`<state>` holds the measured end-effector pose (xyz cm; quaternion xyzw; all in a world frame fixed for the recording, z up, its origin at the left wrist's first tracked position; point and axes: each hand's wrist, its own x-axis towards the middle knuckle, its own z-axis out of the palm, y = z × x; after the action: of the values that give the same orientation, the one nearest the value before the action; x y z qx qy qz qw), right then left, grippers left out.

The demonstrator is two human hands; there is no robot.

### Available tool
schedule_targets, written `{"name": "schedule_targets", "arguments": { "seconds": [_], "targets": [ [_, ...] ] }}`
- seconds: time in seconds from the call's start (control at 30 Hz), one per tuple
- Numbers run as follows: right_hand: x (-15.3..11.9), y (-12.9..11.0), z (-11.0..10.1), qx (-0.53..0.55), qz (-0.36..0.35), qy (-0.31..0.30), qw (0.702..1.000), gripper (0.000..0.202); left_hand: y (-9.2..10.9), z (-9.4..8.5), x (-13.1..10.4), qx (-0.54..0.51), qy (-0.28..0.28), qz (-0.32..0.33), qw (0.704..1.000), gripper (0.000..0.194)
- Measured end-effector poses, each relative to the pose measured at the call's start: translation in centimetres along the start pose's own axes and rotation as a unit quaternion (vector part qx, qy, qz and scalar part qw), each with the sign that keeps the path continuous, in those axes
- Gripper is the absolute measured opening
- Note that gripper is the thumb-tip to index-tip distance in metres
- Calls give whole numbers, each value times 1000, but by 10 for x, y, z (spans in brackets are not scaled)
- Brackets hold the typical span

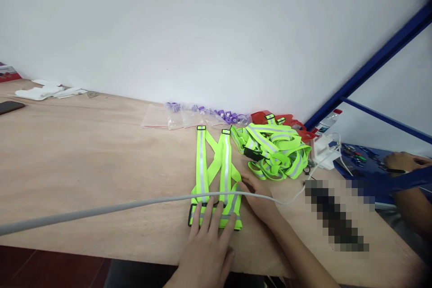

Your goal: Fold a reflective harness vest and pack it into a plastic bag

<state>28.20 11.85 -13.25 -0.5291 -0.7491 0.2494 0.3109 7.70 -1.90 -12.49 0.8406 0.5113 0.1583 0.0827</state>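
Note:
A bright green reflective vest (201, 157) of elastic straps with silver stripes lies flat on the wooden table, its two shoulder straps pointing away from me and crossing behind. Black sliders sit at the tops, and a black buckle is at its lower left corner. My left hand (205, 243) rests palm down across the folded waist band, fingers spread. Against the right edge of the vest lies my right hand (261, 198), on its side, with loosely bent fingers touching the strap; some fingertips are hidden. A grey cable (135, 204) runs in front of the vest and right hand.
Behind on the right is a tangled pile of similar green straps (280, 144) beside a red bag (290, 120). Clear bags (192, 117) with purple pieces line the wall. A white power adapter (326, 150) and bottle (329, 121) stand farther right, near another person's arm (413, 202).

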Motion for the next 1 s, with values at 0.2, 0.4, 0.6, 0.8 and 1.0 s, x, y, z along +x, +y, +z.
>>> {"name": "schedule_targets", "arguments": {
  "seconds": [0.2, 0.4, 0.6, 0.8, 1.0],
  "targets": [
    [20, -12, -7, -29, 57, 5, 998, 37, 1, 1, 2, 1, -6, -3, 1000, 66],
    [38, -17, -14, 120, 108, -99, 982, 33, 1, -1, 2, -2, -20, -5, 1000, 66],
    [32, -15, -19, 95, 91, -55, 990, 38, -1, -1, 2, 7, -13, 1, 1000, 66],
    [-35, -34, -19, -94, -71, 41, 992, 25, -2, 2, -1, 18, 0, 3, 1000, 70],
    [-94, -49, -3, -169, -245, -11, 955, 44, -5, 2, -4, 20, 14, 15, 1000, 70]
  ]
}}
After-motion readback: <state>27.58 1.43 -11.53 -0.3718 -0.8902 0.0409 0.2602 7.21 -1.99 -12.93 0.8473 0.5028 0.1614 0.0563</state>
